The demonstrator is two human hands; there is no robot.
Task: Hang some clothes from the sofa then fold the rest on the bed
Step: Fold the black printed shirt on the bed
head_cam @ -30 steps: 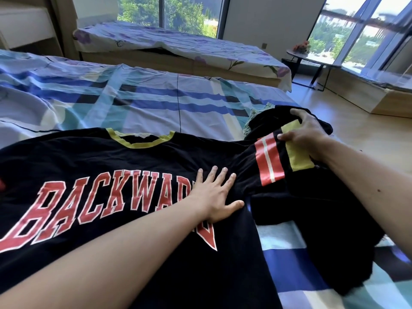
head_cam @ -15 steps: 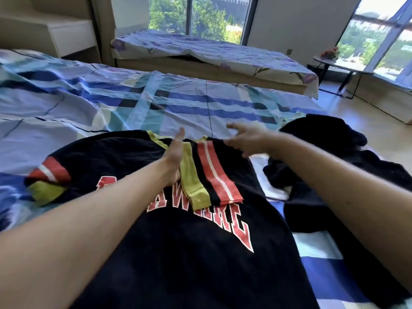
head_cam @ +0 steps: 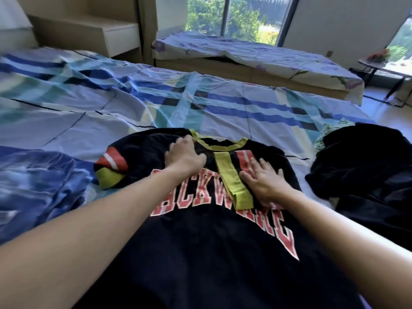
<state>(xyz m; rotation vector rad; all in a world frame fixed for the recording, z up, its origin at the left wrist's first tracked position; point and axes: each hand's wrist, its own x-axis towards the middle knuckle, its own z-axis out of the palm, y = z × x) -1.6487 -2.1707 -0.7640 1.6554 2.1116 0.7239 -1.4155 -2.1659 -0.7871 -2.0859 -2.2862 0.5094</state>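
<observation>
Black shirt (head_cam: pixel 200 241): lay front-up on the bed (head_cam: pixel 156 103), red block lettering across the chest, yellow-trimmed collar (head_cam: pixel 219 145) toward the far side.
Right sleeve (head_cam: pixel 234 181): was folded inward over the chest; its yellow band and red-and-white stripes lay across the middle of the lettering.
Left sleeve (head_cam: pixel 111 168): lay bunched out at the shirt's left edge, red, white and yellow cuff showing, resting on the bedding.
Left hand (head_cam: pixel 184 156): rested on the shirt's left shoulder, just beside the collar. Fingers curled down into the dark fabric; whether they pinched cloth could not be told.
Right hand (head_cam: pixel 264 180): lay palm-down on the folded right sleeve, just right of the yellow band. Fingers spread and flat, holding nothing, pressing the fabric.
Dark garment pile (head_cam: pixel 361 172): lay heaped on the bed to the right of the shirt, apart from it, with a strip of bedding between.
Bed cover: blue, teal and white plaid, creased; the left part of the view was blurred.
Second bed (head_cam: pixel 267 54): stood beyond the first, under a floral sheet, before the window (head_cam: pixel 234 16).
Small counter (head_cam: pixel 379 63): stood at far right near the window; the items on it were too small to identify.
</observation>
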